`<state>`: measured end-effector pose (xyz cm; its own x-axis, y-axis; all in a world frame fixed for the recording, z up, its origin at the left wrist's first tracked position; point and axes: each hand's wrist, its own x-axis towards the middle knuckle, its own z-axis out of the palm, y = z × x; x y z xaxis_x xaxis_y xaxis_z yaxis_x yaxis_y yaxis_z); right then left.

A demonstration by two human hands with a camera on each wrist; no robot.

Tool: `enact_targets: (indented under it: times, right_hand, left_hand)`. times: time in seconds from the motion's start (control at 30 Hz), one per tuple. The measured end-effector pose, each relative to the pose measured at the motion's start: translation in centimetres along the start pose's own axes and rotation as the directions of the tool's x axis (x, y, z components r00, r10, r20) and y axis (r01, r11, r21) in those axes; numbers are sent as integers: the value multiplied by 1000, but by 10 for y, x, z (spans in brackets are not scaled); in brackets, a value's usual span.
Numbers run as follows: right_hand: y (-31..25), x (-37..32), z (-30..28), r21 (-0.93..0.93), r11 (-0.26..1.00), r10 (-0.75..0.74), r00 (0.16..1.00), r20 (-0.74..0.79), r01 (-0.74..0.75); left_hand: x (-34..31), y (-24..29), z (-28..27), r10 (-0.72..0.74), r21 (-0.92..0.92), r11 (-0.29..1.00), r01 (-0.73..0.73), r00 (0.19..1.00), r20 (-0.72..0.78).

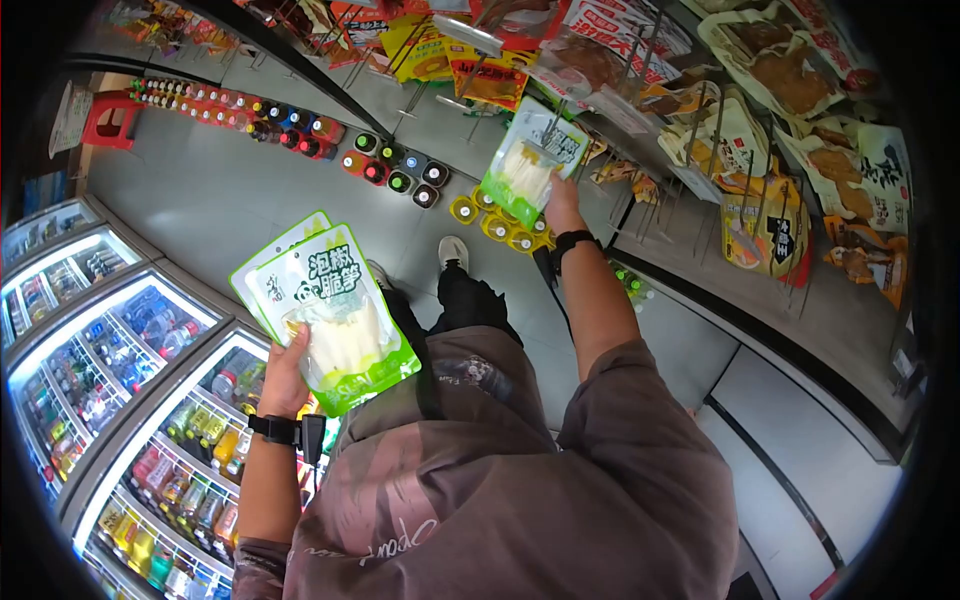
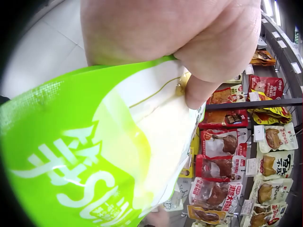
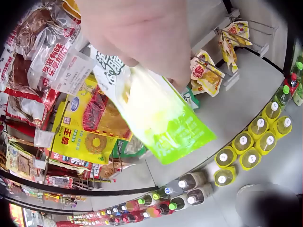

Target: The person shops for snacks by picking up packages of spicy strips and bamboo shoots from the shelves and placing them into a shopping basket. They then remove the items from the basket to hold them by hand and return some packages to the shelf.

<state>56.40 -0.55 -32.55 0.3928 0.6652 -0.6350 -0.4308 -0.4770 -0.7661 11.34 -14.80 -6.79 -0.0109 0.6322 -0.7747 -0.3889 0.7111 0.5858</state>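
My left hand (image 1: 284, 378) holds a small stack of green-and-white bamboo shoot packets (image 1: 345, 350), thumb on the front face and fingers behind. The rear packet (image 1: 250, 268) shows only along its upper left edges. In the left wrist view the front packet's green end (image 2: 52, 137) fills the lower left, below the hand (image 2: 165, 33). My right hand (image 1: 564, 208) grips the side of another such packet (image 1: 525, 170) at the snack rack. In the right wrist view that packet (image 3: 165, 118) hangs below the hand (image 3: 139, 38), its top partly covered.
Hooks with bagged snacks (image 1: 765, 225) line the rack on the right. Bottles (image 1: 400, 182) stand in rows on the floor along it, with yellow-wrapped ones (image 1: 522, 240) below the right hand. Lit drink coolers (image 1: 150, 340) run along the left. A red stool (image 1: 108, 120) stands far left.
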Motion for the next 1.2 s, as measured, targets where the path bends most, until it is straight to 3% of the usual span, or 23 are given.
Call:
enact_targets:
  times: [0.1,0.2,0.27,0.37,0.4,0.5,0.53,0.7,0.8,0.83,0.9,0.97,1.03,1.1,1.17,1.2]
  right_hand:
    - [-9,36,4,50,999,9,999,-41,-7]
    - [-50,46,24,100,989,116,991,-69,-108]
    - [-76,44,37,159,964,242,955,-171,-215]
    - [-78,76,33,186,962,212,976,-53,-199]
    - [-82,79,32,142,955,266,964,-28,-259]
    - [-92,84,39,146,939,330,934,-133,-311]
    - [-77,113,19,108,936,347,930,-121,-336]
    - [-86,77,4,12,973,228,961,-154,-229]
    - [-95,7,2,-6,998,-55,994,-93,55]
    - [-89,-15,-1,16,997,-70,992,-107,72]
    - [-72,-61,-6,-119,970,-193,971,141,210]
    - [-77,-157,39,-180,954,-197,953,230,240]
    - [-80,-230,73,-239,958,-13,860,510,156]
    - [-67,-276,102,-302,942,93,751,653,146]
    - [-78,-307,122,-58,913,-199,567,799,403]
    - [-74,-304,123,-134,945,-86,622,778,299]
  left_hand:
    - [-3,-9,-3,-1,-11,1000,0,1000,-24]
    - [-3,-16,-7,-7,-47,999,2,993,-119]
    - [-8,-18,-5,18,-44,999,-24,993,-116]
    - [-9,-28,-13,3,-47,999,-10,989,-146]
    - [-10,-28,-12,6,-45,999,-13,987,-158]
    - [-12,-28,-11,2,-45,999,-10,986,-170]
    - [-11,-26,-11,2,-38,999,-8,986,-166]
    - [-6,-9,0,18,-63,998,-25,995,-96]
    - [-2,7,8,51,-14,999,-51,999,3]
    - [-1,12,10,61,1,998,-62,997,39]
    - [1,22,17,82,22,996,-84,992,91]
    - [1,34,23,80,55,994,-91,981,177]
    - [3,42,28,67,91,992,-90,971,231]
    - [4,48,40,59,135,986,-102,955,291]
    - [1,52,55,61,164,978,-126,932,358]
    - [-1,54,59,68,192,970,-152,920,385]
